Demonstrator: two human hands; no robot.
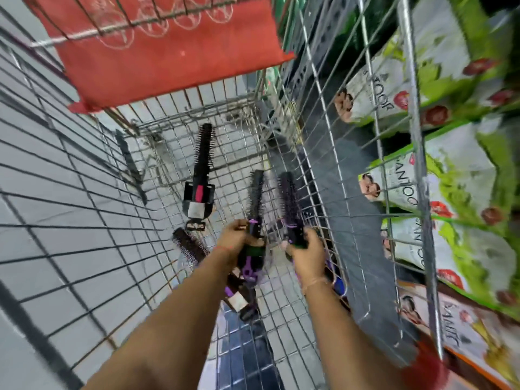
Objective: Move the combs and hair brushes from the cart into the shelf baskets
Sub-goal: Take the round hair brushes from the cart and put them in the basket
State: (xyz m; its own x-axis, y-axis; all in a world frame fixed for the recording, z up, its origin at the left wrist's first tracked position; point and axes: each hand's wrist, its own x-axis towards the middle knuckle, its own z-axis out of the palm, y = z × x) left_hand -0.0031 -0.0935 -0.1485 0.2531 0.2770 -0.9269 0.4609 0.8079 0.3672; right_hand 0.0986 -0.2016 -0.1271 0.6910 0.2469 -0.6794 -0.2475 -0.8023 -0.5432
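Observation:
I look down into a wire shopping cart (323,153). My left hand (235,239) grips a black round hair brush (256,195) with purple trim, bristles pointing away from me. My right hand (305,250) holds a second round brush (288,192) with purple bristles. Both hands are low inside the cart. A black round brush with a pink-marked packaged handle (201,170) lies on the cart floor ahead. Another brush (190,244) lies left of my left wrist. A black comb (130,164) leans on the cart's left wall. More packaged brushes (242,296) lie under my forearms.
A red cloth bag (168,43) hangs over the cart's far end. To the right, beyond the cart wall, shelves hold green and white product packs (450,170). Grey floor tiles (42,192) show through the left side of the cart.

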